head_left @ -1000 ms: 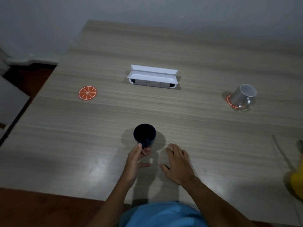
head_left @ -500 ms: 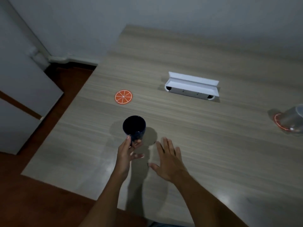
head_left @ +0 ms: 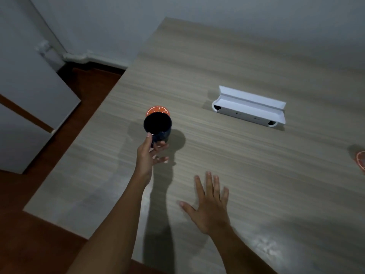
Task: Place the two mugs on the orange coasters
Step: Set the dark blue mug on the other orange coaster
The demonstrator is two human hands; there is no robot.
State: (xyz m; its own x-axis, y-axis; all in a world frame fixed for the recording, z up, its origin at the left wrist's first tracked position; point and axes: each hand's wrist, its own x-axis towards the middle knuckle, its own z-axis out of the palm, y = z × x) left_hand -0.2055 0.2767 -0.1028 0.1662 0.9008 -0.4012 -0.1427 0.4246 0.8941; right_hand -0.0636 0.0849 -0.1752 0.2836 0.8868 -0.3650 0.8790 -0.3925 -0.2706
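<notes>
**Inspector:** Far left, one round orange citrus-slice coaster (head_left: 158, 111) lies on the pale wood-grain table (head_left: 237, 165), its near half hidden behind one dark blue ceramic mug (head_left: 157, 125). The left hand (head_left: 147, 155) is clamped on the mug's handle side, thumb over the rim edge, fingers curled below. The mug stays upright, mouth up, presumably to land flat. Whether it is already touching the coaster or held just short of it, I cannot tell.

**Clerk:** And the other hand?

**Inspector:** The right hand (head_left: 209, 206) is spread, fingers apart, gripping nothing, low over the table as though steadying. Right of centre, one white folded-card holder (head_left: 248, 107) stands idle.

**Clerk:** The count?

**Inspector:** One mug in view. Two orange coasters: the second (head_left: 361, 161) is cut by the right edge, so its load cannot be confirmed.
</notes>
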